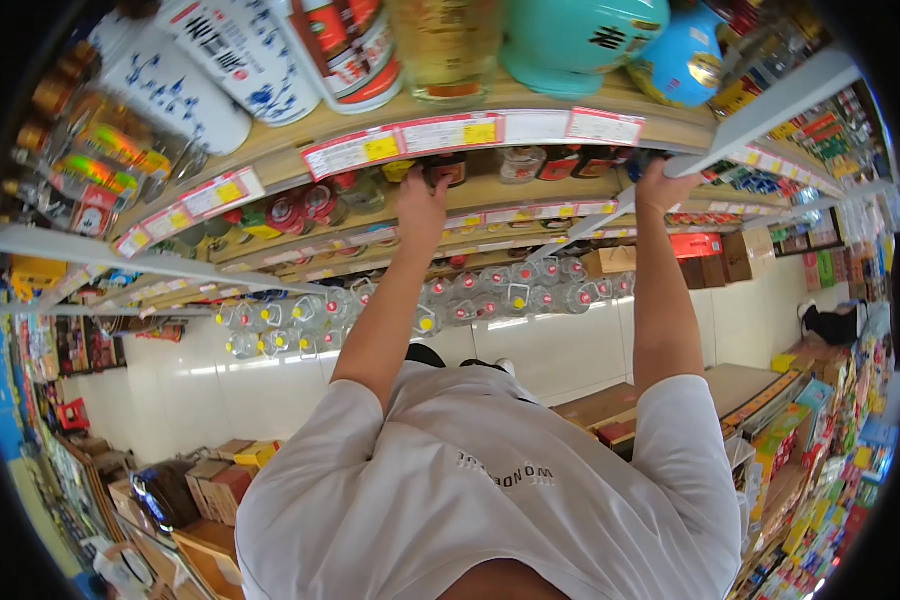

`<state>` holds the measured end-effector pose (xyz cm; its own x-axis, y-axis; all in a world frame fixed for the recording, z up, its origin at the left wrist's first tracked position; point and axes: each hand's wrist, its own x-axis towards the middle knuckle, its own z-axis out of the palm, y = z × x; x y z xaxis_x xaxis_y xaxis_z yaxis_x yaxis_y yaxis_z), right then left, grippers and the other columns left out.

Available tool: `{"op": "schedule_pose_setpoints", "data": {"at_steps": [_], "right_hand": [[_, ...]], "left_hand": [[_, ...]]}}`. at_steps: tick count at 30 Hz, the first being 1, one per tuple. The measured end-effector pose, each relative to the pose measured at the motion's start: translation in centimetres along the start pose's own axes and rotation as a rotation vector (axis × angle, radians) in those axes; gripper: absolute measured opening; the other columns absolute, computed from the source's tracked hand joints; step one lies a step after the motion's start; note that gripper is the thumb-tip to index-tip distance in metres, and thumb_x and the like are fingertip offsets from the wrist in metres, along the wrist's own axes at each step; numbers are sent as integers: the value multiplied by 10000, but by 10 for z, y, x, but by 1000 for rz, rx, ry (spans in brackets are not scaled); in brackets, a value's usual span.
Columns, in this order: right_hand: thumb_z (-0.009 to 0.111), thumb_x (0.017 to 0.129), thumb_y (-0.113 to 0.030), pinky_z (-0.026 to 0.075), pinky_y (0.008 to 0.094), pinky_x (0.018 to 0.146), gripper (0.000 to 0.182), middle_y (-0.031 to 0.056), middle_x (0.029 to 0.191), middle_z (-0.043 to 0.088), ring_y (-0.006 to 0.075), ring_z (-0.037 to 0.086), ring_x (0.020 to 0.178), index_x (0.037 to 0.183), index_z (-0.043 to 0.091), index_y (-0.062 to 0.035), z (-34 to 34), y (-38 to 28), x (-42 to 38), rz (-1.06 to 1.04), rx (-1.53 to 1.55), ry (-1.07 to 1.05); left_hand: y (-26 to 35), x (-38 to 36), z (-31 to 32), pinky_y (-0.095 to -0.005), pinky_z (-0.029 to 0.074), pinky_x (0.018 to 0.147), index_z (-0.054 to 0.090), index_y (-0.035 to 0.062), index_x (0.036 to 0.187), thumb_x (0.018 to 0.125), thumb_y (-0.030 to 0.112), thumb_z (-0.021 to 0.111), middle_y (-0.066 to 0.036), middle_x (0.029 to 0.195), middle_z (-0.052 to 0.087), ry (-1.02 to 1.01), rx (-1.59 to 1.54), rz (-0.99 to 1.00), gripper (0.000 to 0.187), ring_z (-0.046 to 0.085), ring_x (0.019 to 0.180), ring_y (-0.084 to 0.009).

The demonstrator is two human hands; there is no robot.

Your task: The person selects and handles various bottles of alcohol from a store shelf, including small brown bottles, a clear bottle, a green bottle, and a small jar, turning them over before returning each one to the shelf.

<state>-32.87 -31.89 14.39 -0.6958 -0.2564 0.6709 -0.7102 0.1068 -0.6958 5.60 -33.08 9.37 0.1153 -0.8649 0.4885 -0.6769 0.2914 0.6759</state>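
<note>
Both my arms reach up into a wooden shop shelf [530,195] lined with red and yellow price tags. My left hand [422,200] is at the second shelf level, right beside a dark bottle [448,170]; its fingers are hidden behind the shelf edge. My right hand [660,185] is further right at the same level, against a row of dark-capped bottles [580,160] and a white shelf rail [770,105]. Its fingers are hidden too. My white T-shirt [490,490] fills the lower middle.
Large ceramic jars, white [225,50] and turquoise [570,40], stand on the top shelf. Clear plastic jugs [510,295] line a lower shelf. Cardboard boxes [210,485] sit on the floor at left. Packed goods racks [820,470] run along the right, past a white tiled aisle.
</note>
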Motion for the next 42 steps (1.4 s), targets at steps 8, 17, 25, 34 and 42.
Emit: {"op": "schedule_pose_setpoints", "data": {"at_steps": [8, 17, 25, 34, 42], "right_hand": [[641, 708, -212, 435, 487, 867, 565, 260, 1085, 552, 435, 565, 997, 1160, 414, 40, -3, -17, -4, 122, 47, -2], [658, 690, -247, 453, 498, 864, 642, 262, 1095, 583, 441, 581, 996, 1215, 392, 10, -3, -12, -3, 105, -100, 14], [620, 699, -349, 456, 525, 794, 564, 244, 971, 611, 449, 599, 901, 1090, 407, -2, 3, 0, 0, 164, -353, 39], [634, 751, -370, 438, 552, 796, 583, 274, 1016, 591, 467, 589, 915, 1109, 388, 20, 0, -19, -7, 157, -369, 28], [619, 785, -353, 445, 543, 838, 605, 302, 1083, 576, 481, 585, 946, 1170, 357, 33, -7, -42, -10, 232, -450, -11]], "left_hand": [[2, -8, -25, -399, 503, 626, 526, -28, 1162, 819, 196, 707, -194, 1007, 602, 14, -18, 2, 447, 623, 722, -320], [-25, -50, -135, -318, 497, 529, 571, 47, 1062, 826, 62, 665, -127, 1047, 605, 30, -150, -76, 254, 595, 604, -193], [-111, -40, -227, -312, 471, 554, 579, 25, 1015, 822, 38, 653, -107, 905, 598, 262, -50, -272, 207, 589, 650, -190], [-131, 12, -282, -344, 479, 642, 466, -17, 1236, 828, 94, 676, -164, 1126, 524, 310, 40, -126, 472, 600, 702, -214], [-144, 59, -274, -367, 498, 676, 508, -20, 1200, 821, 182, 701, -205, 1021, 611, 51, -187, -287, 471, 639, 760, -257]]}}
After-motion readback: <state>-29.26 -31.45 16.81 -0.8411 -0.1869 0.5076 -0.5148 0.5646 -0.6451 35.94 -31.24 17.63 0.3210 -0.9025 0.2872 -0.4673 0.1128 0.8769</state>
